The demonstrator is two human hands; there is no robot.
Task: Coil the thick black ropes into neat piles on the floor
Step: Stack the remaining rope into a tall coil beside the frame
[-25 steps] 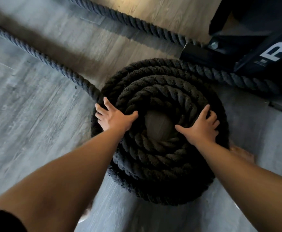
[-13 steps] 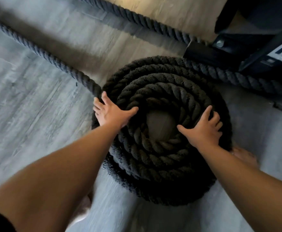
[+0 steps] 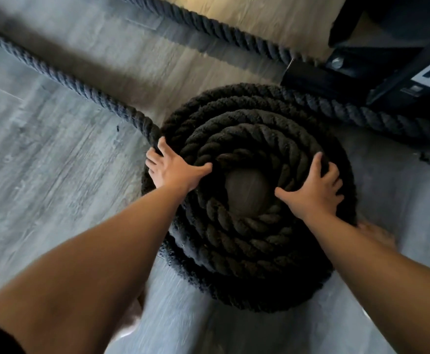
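Both hands press spread-fingered on the rope coil point(image 3: 247, 238) stacked on the floor point(image 3: 55, 175), left hand point(image 3: 173, 169) on its left side, right hand point(image 3: 316, 190) on its right; it looks heavy, stiff and rough, best taken by the loose tail point(image 3: 68, 80) running far left.

The thick black twisted rope point(image 3: 247, 246) sits wound in a round, stacked coil on the grey wood-grain floor point(image 3: 43, 187), with a small bare gap in the middle. A loose tail point(image 3: 55, 75) runs off its left edge toward the upper left (not coiled yet), and another stretch point(image 3: 361, 116) leaves at top right.
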